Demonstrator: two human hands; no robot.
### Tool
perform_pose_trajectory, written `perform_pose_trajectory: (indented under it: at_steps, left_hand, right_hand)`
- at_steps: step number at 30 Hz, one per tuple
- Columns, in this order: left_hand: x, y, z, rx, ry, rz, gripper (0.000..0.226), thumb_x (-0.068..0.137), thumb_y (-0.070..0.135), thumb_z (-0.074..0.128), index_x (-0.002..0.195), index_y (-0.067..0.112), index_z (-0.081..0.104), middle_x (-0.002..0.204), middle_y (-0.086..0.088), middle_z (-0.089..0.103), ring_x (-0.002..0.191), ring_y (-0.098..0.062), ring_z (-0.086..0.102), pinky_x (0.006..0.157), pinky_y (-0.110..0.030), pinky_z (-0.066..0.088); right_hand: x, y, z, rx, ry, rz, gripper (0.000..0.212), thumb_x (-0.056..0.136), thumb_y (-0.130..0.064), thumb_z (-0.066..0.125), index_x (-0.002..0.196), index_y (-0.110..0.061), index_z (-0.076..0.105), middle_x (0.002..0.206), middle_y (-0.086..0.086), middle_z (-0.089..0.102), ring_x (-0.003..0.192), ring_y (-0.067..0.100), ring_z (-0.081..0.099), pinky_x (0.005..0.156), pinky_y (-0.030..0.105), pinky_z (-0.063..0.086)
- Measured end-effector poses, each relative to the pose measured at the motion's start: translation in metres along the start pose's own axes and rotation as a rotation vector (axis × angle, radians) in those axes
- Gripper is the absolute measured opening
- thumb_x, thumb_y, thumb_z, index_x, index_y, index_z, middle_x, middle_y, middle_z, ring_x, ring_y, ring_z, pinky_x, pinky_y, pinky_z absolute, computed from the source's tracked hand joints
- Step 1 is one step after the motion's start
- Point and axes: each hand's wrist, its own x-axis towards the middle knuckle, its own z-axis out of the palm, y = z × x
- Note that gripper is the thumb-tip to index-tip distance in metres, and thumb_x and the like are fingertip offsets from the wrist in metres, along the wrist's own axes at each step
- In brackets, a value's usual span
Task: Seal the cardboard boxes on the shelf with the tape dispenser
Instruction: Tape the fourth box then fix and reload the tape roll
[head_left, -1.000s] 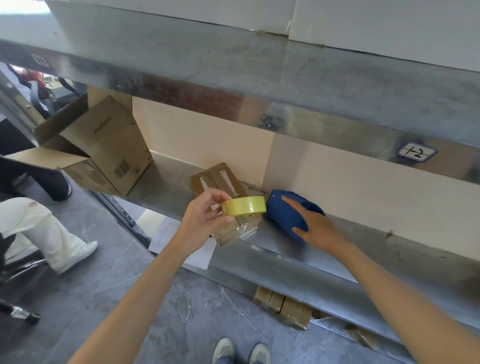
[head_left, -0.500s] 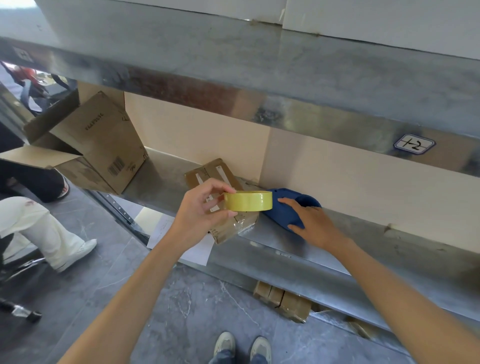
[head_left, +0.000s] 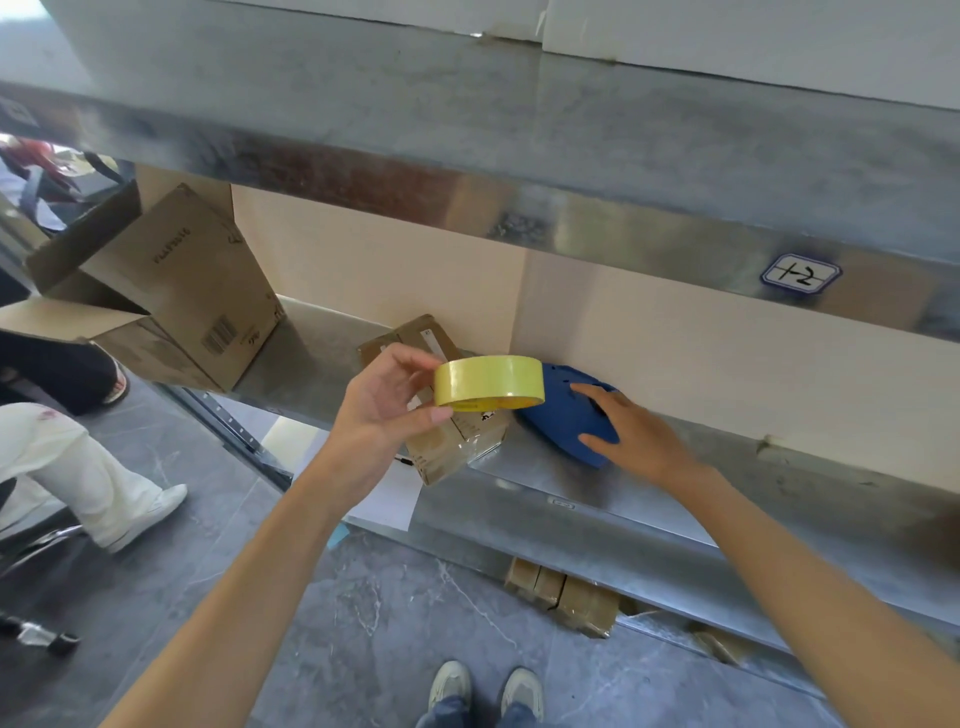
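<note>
My left hand holds a yellow tape roll by its edge, raised in front of the metal shelf. Behind the roll, a small taped cardboard box lies at the shelf's front edge, partly hidden. My right hand rests on top of the blue tape dispenser, which lies on the shelf just right of the small box. A large cardboard box with open flaps stands tilted at the shelf's left end.
An upper metal shelf overhangs the work area. Sheets of white paper hang off the shelf's front. Several small taped boxes lie on the lower level. A seated person's legs are at the left. My shoes are below.
My left hand has brought the tape roll to the right, closer to the dispenser. My right hand stays on the blue dispenser.
</note>
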Motion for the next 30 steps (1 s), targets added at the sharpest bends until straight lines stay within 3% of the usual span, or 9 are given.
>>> perform_pose_trajectory:
  at_steps: [3,6,10,13,15,20,24,30]
  left_hand:
    - [0.000,-0.001,-0.001,-0.071,-0.019,-0.028,0.036,0.074,-0.008,0.068,0.102,0.012,0.057,0.108,-0.009,0.061,0.106,-0.021,0.056,0.089,-0.029,0.053]
    - [0.000,-0.001,0.000,-0.089,-0.026,-0.037,0.036,0.073,-0.006,0.069,0.103,0.011,0.056,0.108,-0.009,0.061,0.105,-0.022,0.055,0.088,-0.029,0.053]
    - [0.002,-0.002,-0.001,-0.028,-0.026,-0.034,0.038,0.073,-0.005,0.071,0.105,0.010,0.056,0.106,-0.007,0.061,0.104,-0.021,0.056,0.089,-0.029,0.052]
    - [0.002,0.001,-0.001,0.121,-0.014,-0.017,0.039,0.075,-0.003,0.076,0.108,0.008,0.059,0.105,-0.005,0.063,0.104,-0.021,0.059,0.089,-0.029,0.052]
    - [0.003,0.004,0.000,0.227,-0.006,-0.002,0.039,0.075,0.001,0.080,0.109,0.007,0.061,0.105,-0.002,0.066,0.106,-0.019,0.061,0.089,-0.029,0.053]
    - [0.002,0.009,0.001,0.395,-0.031,0.039,0.036,0.075,0.008,0.079,0.108,0.014,0.067,0.106,0.002,0.069,0.107,-0.017,0.061,0.094,-0.033,0.052]
    - [0.001,0.013,0.006,0.417,-0.025,0.061,0.041,0.074,0.007,0.084,0.110,0.017,0.068,0.108,0.003,0.070,0.107,-0.017,0.062,0.092,-0.033,0.054]
    - [0.000,0.018,0.006,0.360,0.021,0.102,0.043,0.068,0.012,0.083,0.108,0.013,0.066,0.106,-0.005,0.069,0.106,-0.022,0.063,0.091,-0.034,0.056]
  right_hand:
    - [-0.001,-0.015,-0.012,0.005,0.167,-0.041,0.049,0.095,-0.027,0.062,0.141,-0.030,0.046,0.132,-0.005,0.052,0.118,0.019,0.050,0.089,0.030,0.043]
    - [-0.002,-0.046,-0.029,0.273,0.235,-0.101,0.030,0.095,-0.022,0.064,0.124,-0.029,0.061,0.124,-0.008,0.057,0.114,0.009,0.054,0.098,0.034,0.046]
    - [-0.010,-0.099,-0.055,0.683,0.152,-0.154,0.019,0.099,-0.018,0.059,0.111,-0.030,0.068,0.118,-0.011,0.065,0.113,0.004,0.059,0.098,0.025,0.045]
    - [-0.017,-0.122,-0.066,0.873,0.049,-0.228,0.024,0.097,-0.022,0.053,0.116,-0.019,0.068,0.118,-0.008,0.070,0.117,0.010,0.061,0.099,0.021,0.044]
    - [-0.018,-0.128,-0.065,0.869,-0.021,-0.278,0.027,0.098,-0.018,0.052,0.121,-0.014,0.066,0.122,-0.001,0.069,0.120,0.013,0.059,0.101,0.023,0.045]
    - [-0.015,-0.133,-0.054,0.809,-0.119,-0.287,0.031,0.097,-0.011,0.060,0.126,-0.021,0.062,0.127,-0.003,0.066,0.120,0.012,0.058,0.096,0.020,0.046]
    - [-0.014,-0.137,-0.046,0.825,-0.139,-0.277,0.025,0.091,-0.023,0.063,0.115,-0.027,0.066,0.114,-0.012,0.068,0.115,0.012,0.060,0.101,0.026,0.043]
    - [-0.018,-0.141,-0.050,0.967,-0.153,-0.285,0.012,0.090,-0.018,0.063,0.101,-0.018,0.066,0.100,-0.008,0.066,0.100,0.010,0.059,0.089,0.023,0.046]
